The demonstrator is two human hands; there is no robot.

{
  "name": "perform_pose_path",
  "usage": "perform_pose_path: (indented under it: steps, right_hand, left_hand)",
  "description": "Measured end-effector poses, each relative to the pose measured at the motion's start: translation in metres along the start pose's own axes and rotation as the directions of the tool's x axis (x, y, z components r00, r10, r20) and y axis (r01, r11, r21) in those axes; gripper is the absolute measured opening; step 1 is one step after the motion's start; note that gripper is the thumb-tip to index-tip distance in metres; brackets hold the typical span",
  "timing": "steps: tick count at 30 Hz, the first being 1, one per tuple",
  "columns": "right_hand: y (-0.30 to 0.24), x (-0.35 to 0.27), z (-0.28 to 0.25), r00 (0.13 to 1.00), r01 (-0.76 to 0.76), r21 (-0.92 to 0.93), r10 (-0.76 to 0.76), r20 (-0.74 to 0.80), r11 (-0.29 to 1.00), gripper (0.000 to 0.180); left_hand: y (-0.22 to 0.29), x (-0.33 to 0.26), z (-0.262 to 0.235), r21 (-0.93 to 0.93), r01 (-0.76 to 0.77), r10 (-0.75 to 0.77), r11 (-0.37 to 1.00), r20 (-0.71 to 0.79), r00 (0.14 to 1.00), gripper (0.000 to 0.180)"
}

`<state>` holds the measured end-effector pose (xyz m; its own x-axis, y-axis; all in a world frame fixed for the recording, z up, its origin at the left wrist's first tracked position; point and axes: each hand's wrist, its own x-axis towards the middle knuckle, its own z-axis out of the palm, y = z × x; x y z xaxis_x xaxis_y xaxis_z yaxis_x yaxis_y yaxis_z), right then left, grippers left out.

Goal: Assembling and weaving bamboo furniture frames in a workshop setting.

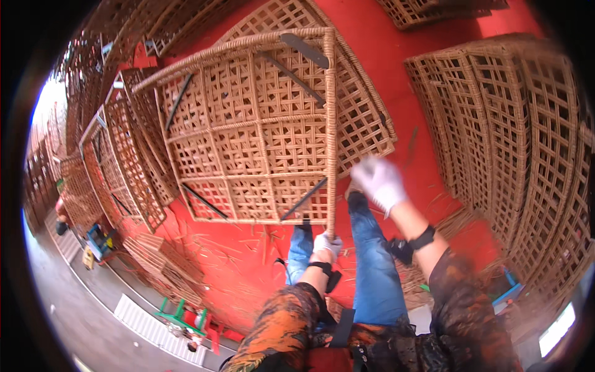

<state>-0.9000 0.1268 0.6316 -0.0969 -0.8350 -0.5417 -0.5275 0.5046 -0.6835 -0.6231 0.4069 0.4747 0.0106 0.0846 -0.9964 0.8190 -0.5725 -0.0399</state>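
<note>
In front of me stands a large woven rattan panel [234, 127], a lattice in a wrapped frame with dark strips near its corners. My left hand [326, 243], in a white glove, is closed round the lower end of its right-hand frame bar. My right hand [377, 180], also gloved in white, hovers just right of that bar; motion blur smears its fingers, and I see no clear hold. Behind the panel, a second woven panel [367, 115] lies on the red floor, partly hidden by the first.
A stack of woven panels [480, 118] leans on the right. More framed panels [127, 149] stand at the left. Loose cane scraps [248, 248] litter the red floor covering [421, 149]. A green stool [186, 315] and another person [193, 345] are at the lower left.
</note>
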Motion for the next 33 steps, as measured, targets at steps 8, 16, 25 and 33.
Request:
perform_pose_path:
  steps: [8,16,25,33]
  right_hand:
    - [-0.066,0.249,-0.075,0.805,0.276,-0.813,-0.585,-0.095,0.512,0.054]
    - [-0.108,0.26,-0.05,0.91,0.27,-0.708,-0.413,-0.033,0.653,0.067]
    - [0.014,0.126,-0.13,0.813,-0.021,-0.464,-0.255,-0.523,0.886,0.046]
    - [0.085,0.03,-0.075,0.751,-0.296,-0.052,0.199,-0.63,0.954,0.048]
  left_hand:
    - [-0.045,-0.029,0.079,0.216,0.338,-0.345,0.916,-0.005,0.939,0.008]
    - [-0.038,-0.048,0.026,0.545,0.017,-0.065,0.838,0.068,0.996,0.009]
    - [0.051,-0.123,-0.004,0.678,-0.032,0.256,0.734,-0.232,0.938,0.009]
    - [0.231,-0.106,0.019,0.817,-0.023,0.402,0.576,-0.258,0.879,0.009]
